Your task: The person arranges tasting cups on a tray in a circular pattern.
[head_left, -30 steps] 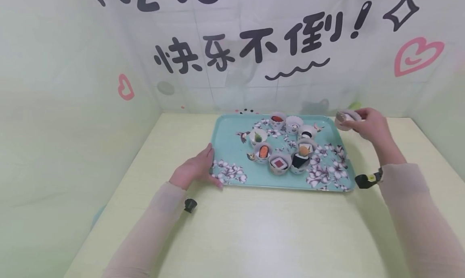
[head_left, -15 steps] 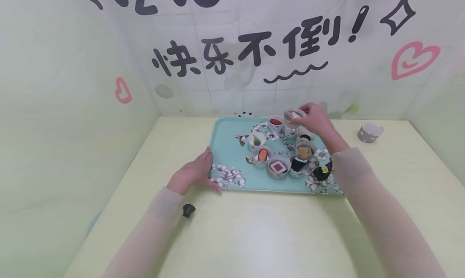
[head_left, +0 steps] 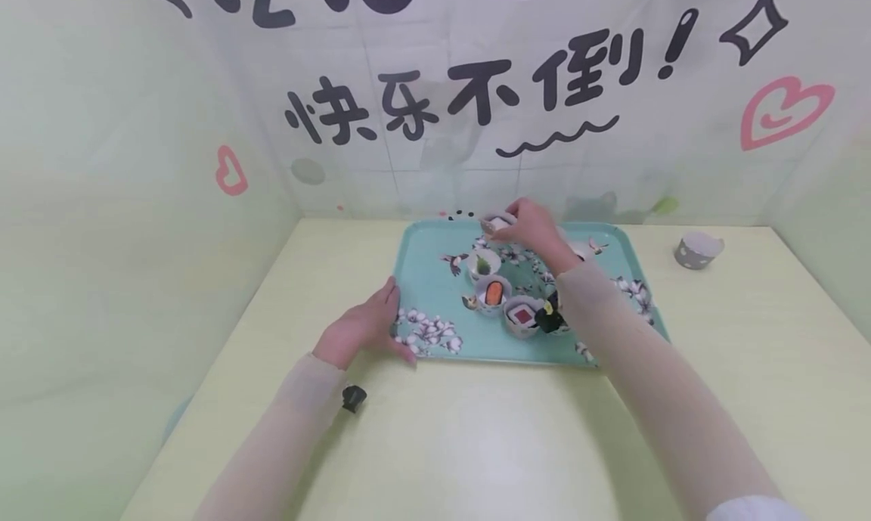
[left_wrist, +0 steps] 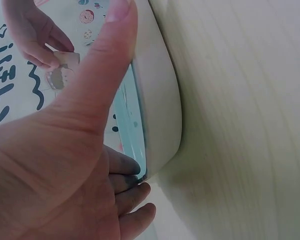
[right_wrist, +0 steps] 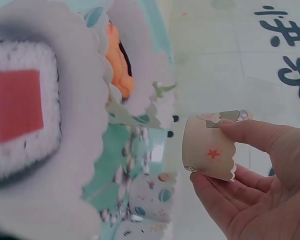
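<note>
My right hand (head_left: 534, 230) pinches a paper baking cup (right_wrist: 202, 150) with a white piece inside, holding it above the far edge of the blue floral tray (head_left: 435, 241). On the tray, a cup with a green piece (head_left: 484, 265), one with an orange-topped sushi piece (head_left: 493, 294) and one with a red-centred sushi roll (head_left: 523, 315) stand in a curve. My right forearm hides other cups in the head view. My left hand (head_left: 361, 324) rests against the tray's near left corner, fingers along the left side and its straight thumb along the front edge.
A grey dotted paper cup (head_left: 697, 251) stands on the table (head_left: 476, 438) to the right of the tray. Behind the table hangs a white printed sheet (head_left: 422, 188). A small black device (head_left: 353, 398) is by my left wrist.
My right hand has carried its paper cup leftward from beyond the tray's right edge to above its far side. The dotted cup came into view on the right. My left hand stays put.
</note>
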The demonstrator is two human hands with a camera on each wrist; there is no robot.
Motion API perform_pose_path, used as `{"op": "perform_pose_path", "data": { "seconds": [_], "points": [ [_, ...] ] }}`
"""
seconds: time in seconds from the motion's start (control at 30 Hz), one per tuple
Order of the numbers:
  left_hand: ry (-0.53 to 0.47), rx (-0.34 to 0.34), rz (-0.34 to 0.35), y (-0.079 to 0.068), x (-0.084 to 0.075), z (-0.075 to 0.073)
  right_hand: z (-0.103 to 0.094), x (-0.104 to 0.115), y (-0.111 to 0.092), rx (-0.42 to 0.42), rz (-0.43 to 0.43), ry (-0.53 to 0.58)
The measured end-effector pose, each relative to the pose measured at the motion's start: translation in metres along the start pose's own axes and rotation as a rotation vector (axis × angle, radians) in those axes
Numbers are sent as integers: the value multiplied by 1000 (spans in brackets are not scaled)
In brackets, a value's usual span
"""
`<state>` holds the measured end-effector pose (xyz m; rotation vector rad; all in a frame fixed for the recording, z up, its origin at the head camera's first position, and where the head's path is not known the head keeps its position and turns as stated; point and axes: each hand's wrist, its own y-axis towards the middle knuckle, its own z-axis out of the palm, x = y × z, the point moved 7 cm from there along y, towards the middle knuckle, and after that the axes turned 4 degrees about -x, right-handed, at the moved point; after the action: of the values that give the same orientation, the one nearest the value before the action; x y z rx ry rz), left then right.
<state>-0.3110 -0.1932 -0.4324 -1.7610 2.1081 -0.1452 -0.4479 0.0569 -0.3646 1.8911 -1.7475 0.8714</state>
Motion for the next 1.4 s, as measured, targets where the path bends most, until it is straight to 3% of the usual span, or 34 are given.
{"op": "perform_pose_path", "data": {
  "seconds": [0.17,0.43,0.6,0.8,1.0,1.23,1.4],
  "points": [
    [-2,2,1,-2,-1,2,17,6,4,19,9,16],
    [4,-2,0,-3,-4,1,25,10,7,4,-7,-21],
    [8,-2,10,-3,-7,1,33,3,9,61,-6,-144],
    [8,1,3,-2,-8,1,42,-6,8,132,49,-121],
    [4,-2,-6,-3,-7,-1,46,-5,7,175,77,-117],
    [-16,-2,-14,-3,-2,0,50,-2,10,232,55,-195],
    [-25,0,-13,-2,-1,0,35,4,1,227,37,-197]
  ]
}}
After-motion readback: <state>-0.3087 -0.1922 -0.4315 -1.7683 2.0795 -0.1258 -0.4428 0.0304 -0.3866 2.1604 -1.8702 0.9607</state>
